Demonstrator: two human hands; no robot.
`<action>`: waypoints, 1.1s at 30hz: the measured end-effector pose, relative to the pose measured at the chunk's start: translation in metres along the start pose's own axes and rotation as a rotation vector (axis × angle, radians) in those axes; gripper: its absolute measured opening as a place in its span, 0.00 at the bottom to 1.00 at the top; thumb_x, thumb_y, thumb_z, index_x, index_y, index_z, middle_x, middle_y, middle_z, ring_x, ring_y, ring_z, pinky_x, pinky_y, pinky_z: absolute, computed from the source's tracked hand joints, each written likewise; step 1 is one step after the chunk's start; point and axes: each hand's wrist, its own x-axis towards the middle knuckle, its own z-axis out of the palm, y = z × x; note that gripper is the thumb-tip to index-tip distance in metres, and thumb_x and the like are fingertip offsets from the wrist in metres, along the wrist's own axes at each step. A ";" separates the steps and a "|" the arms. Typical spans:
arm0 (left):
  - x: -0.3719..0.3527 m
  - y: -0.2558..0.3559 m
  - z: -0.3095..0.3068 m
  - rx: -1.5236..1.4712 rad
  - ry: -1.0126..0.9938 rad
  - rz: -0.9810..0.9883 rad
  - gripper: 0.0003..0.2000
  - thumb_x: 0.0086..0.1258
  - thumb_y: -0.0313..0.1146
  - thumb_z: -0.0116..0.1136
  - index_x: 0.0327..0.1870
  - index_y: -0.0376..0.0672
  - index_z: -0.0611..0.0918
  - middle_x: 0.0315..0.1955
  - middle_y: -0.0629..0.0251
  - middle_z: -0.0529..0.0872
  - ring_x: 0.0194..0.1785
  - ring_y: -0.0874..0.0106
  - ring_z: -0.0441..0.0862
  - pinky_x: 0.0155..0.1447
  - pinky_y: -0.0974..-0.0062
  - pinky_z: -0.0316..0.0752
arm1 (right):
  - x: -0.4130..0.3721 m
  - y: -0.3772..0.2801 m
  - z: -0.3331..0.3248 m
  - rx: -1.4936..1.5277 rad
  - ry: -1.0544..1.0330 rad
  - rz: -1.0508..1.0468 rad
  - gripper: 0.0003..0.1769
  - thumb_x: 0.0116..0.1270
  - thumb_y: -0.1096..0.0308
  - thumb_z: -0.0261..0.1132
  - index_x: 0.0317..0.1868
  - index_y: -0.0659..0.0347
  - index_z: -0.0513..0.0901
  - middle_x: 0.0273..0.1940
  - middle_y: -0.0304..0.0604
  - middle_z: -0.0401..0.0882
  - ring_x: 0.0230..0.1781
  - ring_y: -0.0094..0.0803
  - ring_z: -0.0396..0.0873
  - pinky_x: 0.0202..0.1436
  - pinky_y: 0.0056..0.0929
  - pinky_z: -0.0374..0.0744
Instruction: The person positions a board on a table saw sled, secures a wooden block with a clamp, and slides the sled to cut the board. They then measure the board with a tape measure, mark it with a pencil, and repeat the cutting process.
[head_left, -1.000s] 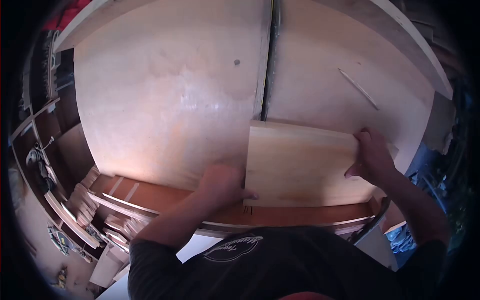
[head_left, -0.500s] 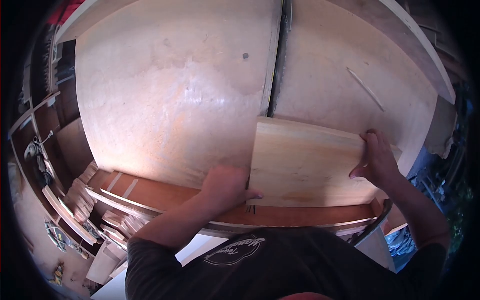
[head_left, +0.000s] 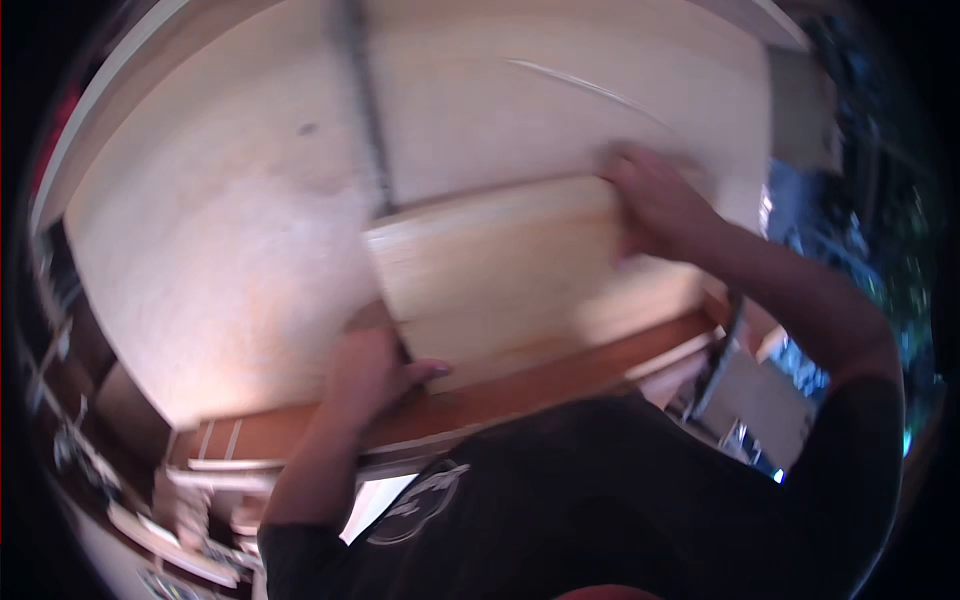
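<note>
At the bottom of the frame is the person's black short-sleeved shirt (head_left: 600,490), with a pale print on the chest. Just beyond it, a long reddish-brown wooden strip (head_left: 540,381) slants from the lower left to the right of centre, crossed by two light bands near its left end.

The left hand (head_left: 375,368), left of centre, is at the near left corner of a pale rectangular wooden board (head_left: 500,285), its thumb lying over that corner. Blur hides the other fingers, so whether they clamp the board cannot be told. The board lies in the middle of the frame, on a broad, light wooden tabletop (head_left: 210,255). The right hand (head_left: 645,205), right of centre, touches the board's right end, its thumb and fingers apart; how firmly it grips cannot be told.

Farther off, a dark straight slot (head_left: 368,110) runs from the top of the frame down to the board's far left corner. A thin, pale, blurred stick (head_left: 580,82) lies at upper right, and a small dark spot (head_left: 307,129) marks the tabletop at upper left.
</note>
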 end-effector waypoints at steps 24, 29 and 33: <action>-0.108 0.034 0.078 0.236 0.636 0.007 0.31 0.72 0.62 0.51 0.43 0.37 0.86 0.40 0.51 0.89 0.48 0.55 0.86 0.56 0.59 0.77 | -0.006 -0.050 0.006 -0.143 0.056 0.251 0.61 0.43 0.31 0.78 0.69 0.63 0.68 0.67 0.59 0.69 0.69 0.54 0.68 0.70 0.49 0.70; -0.099 0.019 0.130 0.329 1.012 0.173 0.32 0.72 0.63 0.49 0.42 0.37 0.86 0.39 0.52 0.88 0.49 0.55 0.83 0.60 0.60 0.72 | -0.007 -0.055 0.023 -0.160 0.192 0.306 0.62 0.45 0.27 0.74 0.72 0.60 0.65 0.68 0.58 0.68 0.70 0.52 0.67 0.71 0.53 0.67; -0.097 0.018 0.134 0.373 1.208 0.243 0.27 0.71 0.59 0.53 0.37 0.39 0.86 0.34 0.53 0.87 0.43 0.55 0.84 0.55 0.59 0.74 | -0.007 -0.050 0.028 -0.151 0.212 0.311 0.61 0.45 0.27 0.74 0.71 0.58 0.66 0.68 0.57 0.68 0.70 0.53 0.67 0.71 0.54 0.67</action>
